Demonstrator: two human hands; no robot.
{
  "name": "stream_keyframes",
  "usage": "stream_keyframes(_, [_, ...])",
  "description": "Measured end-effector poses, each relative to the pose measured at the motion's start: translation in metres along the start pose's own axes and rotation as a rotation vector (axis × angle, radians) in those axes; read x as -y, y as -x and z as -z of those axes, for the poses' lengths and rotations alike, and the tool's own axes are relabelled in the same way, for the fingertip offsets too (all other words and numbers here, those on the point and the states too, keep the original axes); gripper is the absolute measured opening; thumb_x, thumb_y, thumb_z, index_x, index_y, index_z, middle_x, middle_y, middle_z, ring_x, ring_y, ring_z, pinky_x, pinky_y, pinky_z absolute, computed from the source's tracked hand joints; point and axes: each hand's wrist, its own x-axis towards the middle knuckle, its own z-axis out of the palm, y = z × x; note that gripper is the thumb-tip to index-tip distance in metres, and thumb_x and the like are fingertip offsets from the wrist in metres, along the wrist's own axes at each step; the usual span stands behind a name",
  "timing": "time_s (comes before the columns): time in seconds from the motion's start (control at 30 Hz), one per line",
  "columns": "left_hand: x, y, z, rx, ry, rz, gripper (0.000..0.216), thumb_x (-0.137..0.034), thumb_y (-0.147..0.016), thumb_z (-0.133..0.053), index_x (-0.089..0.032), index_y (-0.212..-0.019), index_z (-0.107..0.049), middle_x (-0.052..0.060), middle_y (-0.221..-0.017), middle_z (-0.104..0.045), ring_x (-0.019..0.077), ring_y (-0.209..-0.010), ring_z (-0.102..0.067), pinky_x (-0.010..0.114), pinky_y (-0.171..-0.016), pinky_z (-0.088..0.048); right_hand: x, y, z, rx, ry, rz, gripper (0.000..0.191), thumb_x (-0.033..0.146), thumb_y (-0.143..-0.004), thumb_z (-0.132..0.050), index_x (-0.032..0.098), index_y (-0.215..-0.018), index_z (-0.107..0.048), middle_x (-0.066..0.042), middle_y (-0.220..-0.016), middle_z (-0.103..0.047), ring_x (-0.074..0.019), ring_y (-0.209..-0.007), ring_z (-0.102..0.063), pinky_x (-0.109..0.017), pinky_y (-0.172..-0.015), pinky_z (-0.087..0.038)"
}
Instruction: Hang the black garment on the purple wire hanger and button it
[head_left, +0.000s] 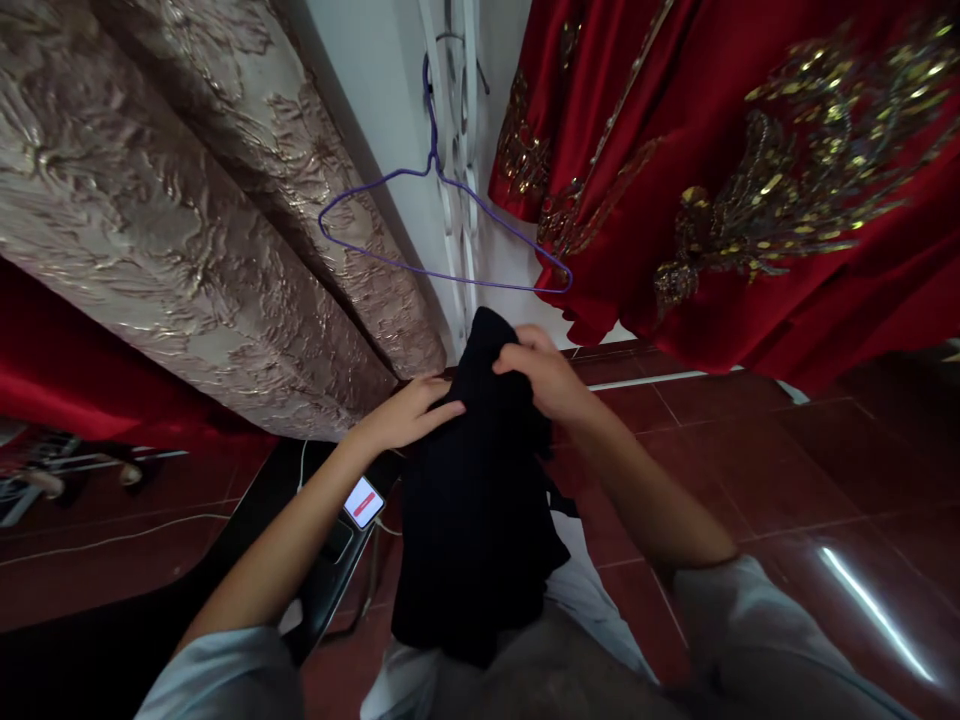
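The black cloth (476,500) is at lower centre of the frame. The right hand (546,375) pinches its upper right edge; the left hand (412,412) touches its left edge, its grip unclear. A loosened pinch could let the cloth slide floorward; careless lifting could snag the purple hanger (450,277), upper centre.

Some fingertips of the left hand (411,412) and right hand (549,378) slip from my sight behind the black cloth (480,510). I can't read the small writing on the phone (364,503). The red garment (694,140) and pale fabric (172,200) run out of view above.
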Motion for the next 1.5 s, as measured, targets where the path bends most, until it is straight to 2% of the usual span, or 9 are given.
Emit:
stream_keyframes(0.13, [0.023, 0.020, 0.013, -0.005, -0.127, 0.123, 0.033, -0.050, -0.096, -0.066, -0.018, -0.100, -0.074, 0.009, -0.117, -0.072, 0.0306, -0.120, -0.064, 0.060, -0.124, -0.025, 0.011, -0.031, 0.016, -0.167, 0.102, 0.291, 0.017, 0.019, -0.080, -0.053, 0.020, -0.063, -0.050, 0.000, -0.064, -0.046, -0.0150, -0.066, -0.052, -0.028, -0.064, -0.046])
stream_keyframes(0.37, [-0.018, 0.039, 0.013, -0.454, 0.554, 0.261, 0.040, -0.046, -0.079, -0.084, -0.021, -0.107, -0.072, 0.007, -0.097, -0.075, 0.0240, -0.082, -0.071, 0.039, -0.078, -0.061, -0.068, -0.110, -0.013, -0.229, 0.092, 0.279, 0.020, 0.038, -0.095, -0.056, 0.021, -0.101, -0.065, -0.007, -0.103, -0.070, -0.0207, -0.104, -0.063, -0.035, -0.100, -0.050])
stream_keyframes(0.63, [0.004, 0.052, 0.012, 0.045, -0.382, 0.334, 0.032, -0.037, -0.095, -0.060, -0.017, -0.119, -0.069, 0.012, -0.094, -0.075, 0.0288, -0.087, -0.072, 0.044, -0.090, -0.054, -0.039, -0.073, 0.044, -0.490, 0.335, 0.310, 0.047, 0.034, -0.087, -0.066, 0.021, -0.058, -0.031, 0.004, -0.058, -0.027, -0.0100, -0.057, -0.030, -0.027, -0.054, -0.025])
stream_keyframes(0.8, [0.019, 0.051, 0.011, -0.028, -0.341, 0.320, 0.042, -0.013, -0.086, -0.046, -0.021, -0.122, -0.068, 0.009, -0.112, -0.075, 0.0249, -0.096, -0.072, 0.038, -0.090, -0.055, -0.014, -0.055, 0.072, -0.412, 0.409, 0.336, 0.044, 0.025, -0.083, -0.066, 0.020, -0.057, -0.031, 0.004, -0.057, -0.026, -0.0091, -0.056, -0.028, -0.029, -0.055, -0.021])
stream_keyframes(0.93, [-0.009, 0.038, 0.004, -0.192, 0.126, 0.270, 0.030, -0.019, -0.085, -0.047, -0.019, -0.106, -0.068, 0.006, -0.097, -0.073, 0.0231, -0.089, -0.070, 0.037, -0.083, -0.058, -0.015, -0.060, 0.078, -0.444, 0.362, 0.336, 0.041, 0.021, -0.082, -0.064, 0.020, -0.057, -0.031, 0.004, -0.058, -0.027, -0.0090, -0.057, -0.027, -0.028, -0.054, -0.022])
stream_keyframes(1.07, [-0.057, 0.032, -0.016, 0.133, 0.542, 0.226, 0.021, -0.031, -0.082, -0.066, -0.021, -0.101, -0.066, 0.004, -0.094, -0.075, 0.0245, -0.082, -0.070, 0.034, -0.070, -0.060, -0.020, -0.060, 0.077, -0.444, 0.358, 0.313, 0.041, 0.023, -0.082, -0.064, 0.020, -0.057, -0.031, 0.004, -0.058, -0.026, -0.0090, -0.057, -0.028, -0.028, -0.054, -0.022])
stream_keyframes(1.2, [-0.074, 0.036, -0.021, 0.412, 0.063, 0.235, 0.026, -0.041, -0.083, -0.074, -0.020, -0.099, -0.070, 0.010, -0.103, -0.075, 0.0333, -0.091, -0.073, 0.042, -0.081, -0.059, -0.016, -0.057, 0.076, -0.522, 0.384, 0.345, 0.039, 0.020, -0.079, -0.062, 0.021, -0.057, -0.031, 0.004, -0.058, -0.026, -0.0095, -0.057, -0.027, -0.028, -0.054, -0.022])
stream_keyframes(1.33, [-0.037, 0.048, 0.013, 0.167, -0.534, 0.513, 0.044, -0.026, -0.076, -0.072, -0.015, -0.118, -0.065, 0.022, -0.125, -0.067, 0.0393, -0.101, -0.071, 0.047, -0.085, -0.055, -0.011, -0.058, 0.079, -0.546, 0.381, 0.347, 0.038, 0.014, -0.075, -0.061, 0.021, -0.056, -0.029, 0.004, -0.058, -0.023, -0.0094, -0.057, -0.025, -0.028, -0.054, -0.021])
stream_keyframes(1.5, [-0.006, 0.051, 0.068, -0.254, -0.366, 0.340, 0.021, -0.023, -0.088, -0.051, -0.018, -0.107, -0.058, 0.009, -0.100, -0.065, 0.0248, -0.092, -0.065, 0.036, -0.084, -0.050, -0.018, -0.063, 0.082, -0.544, 0.361, 0.364, 0.038, 0.012, -0.074, -0.061, 0.020, -0.054, -0.030, 0.004, -0.057, -0.023, -0.0089, -0.056, -0.025, -0.029, -0.055, -0.020])
